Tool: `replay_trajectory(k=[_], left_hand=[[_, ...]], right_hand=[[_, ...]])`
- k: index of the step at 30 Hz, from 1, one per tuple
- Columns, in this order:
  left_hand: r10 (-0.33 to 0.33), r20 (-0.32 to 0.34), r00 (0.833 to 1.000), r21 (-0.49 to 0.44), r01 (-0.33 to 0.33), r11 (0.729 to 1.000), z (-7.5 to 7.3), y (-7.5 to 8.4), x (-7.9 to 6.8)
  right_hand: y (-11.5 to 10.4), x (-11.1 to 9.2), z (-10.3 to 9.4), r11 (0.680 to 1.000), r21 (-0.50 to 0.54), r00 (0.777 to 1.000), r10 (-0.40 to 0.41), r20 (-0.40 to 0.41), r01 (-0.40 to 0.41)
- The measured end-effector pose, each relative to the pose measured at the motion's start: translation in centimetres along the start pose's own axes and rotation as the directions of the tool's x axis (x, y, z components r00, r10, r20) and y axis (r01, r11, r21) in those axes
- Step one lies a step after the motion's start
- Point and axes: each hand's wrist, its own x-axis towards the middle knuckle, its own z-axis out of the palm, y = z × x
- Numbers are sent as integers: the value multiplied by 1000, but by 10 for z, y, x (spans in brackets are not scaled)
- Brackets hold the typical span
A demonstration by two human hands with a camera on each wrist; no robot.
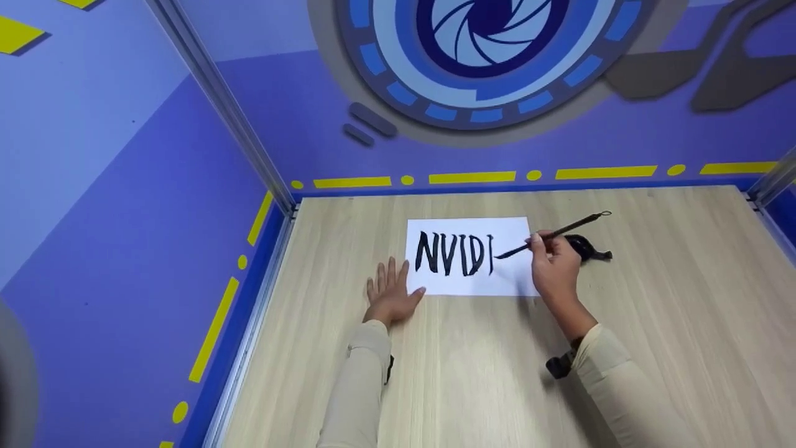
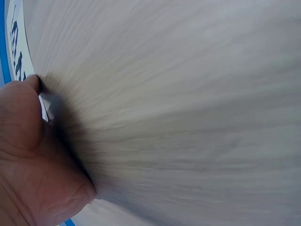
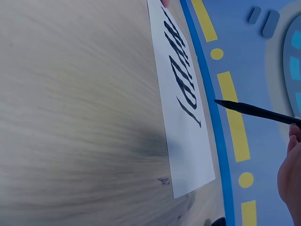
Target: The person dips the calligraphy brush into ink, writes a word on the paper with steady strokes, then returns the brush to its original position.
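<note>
A white sheet of paper [image 1: 469, 284] lies on the wooden table, with the black brushed letters NVIDI [image 1: 454, 254] across it. My left hand [image 1: 392, 294] rests flat with fingers spread at the paper's left edge, thumb over its lower left corner. In my right hand [image 1: 555, 267] I pinch a slim black writing brush [image 1: 575, 224], its looped end up to the right. The dark brush tip [image 3: 221, 102] shows above the paper in the right wrist view. In the left wrist view, my left palm [image 2: 37, 174] and thumb lie at the sheet's edge.
Behind my right hand sits a glossy black dish [image 1: 581, 247] with a spout-like end, partly hidden. Blue and purple printed panels [image 1: 261, 93] wall the wooden table [image 1: 472, 373] at the back and left. A metal rail [image 1: 242, 367] runs along the left edge.
</note>
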Motion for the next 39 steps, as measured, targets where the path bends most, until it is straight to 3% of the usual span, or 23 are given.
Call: replay_trajectory(k=[11,29,39], left_hand=[[-4,10,1000,20,4,1000,2,-3,6],[-4,23,1000,0,4,1000,-1,0,1],[17,-6,1000,-21,-17,1000,4,-2,2]], right_hand=[[3,5,-5,999,26,999,-22,-47,24],[12,7,-13,999,35,999,-17,-43,19],[13,7,-18,999,1,999,-39,-22,39]])
